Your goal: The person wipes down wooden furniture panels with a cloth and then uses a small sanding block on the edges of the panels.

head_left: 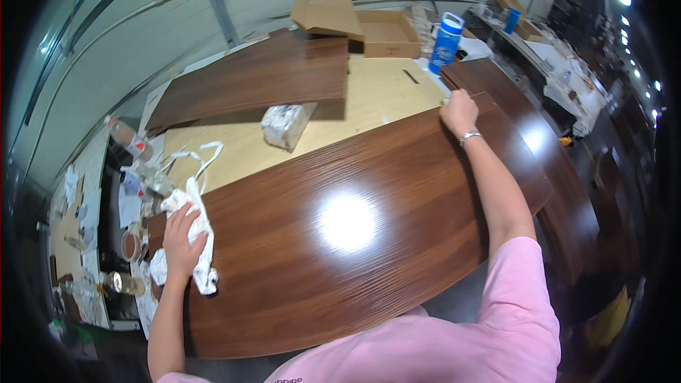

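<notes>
Left hand (183, 241) spreads on 1 white cloth (204, 262), right hand (460, 111) curls on 1 brown board (284, 284), its grip unclear.

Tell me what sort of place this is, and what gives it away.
Probably a furniture or wood-panel workshop: a large, glossy wood-grain panel spreads across the near side, a second brown panel lies beyond it, and a white cloth rests on the near panel's left end.
</notes>
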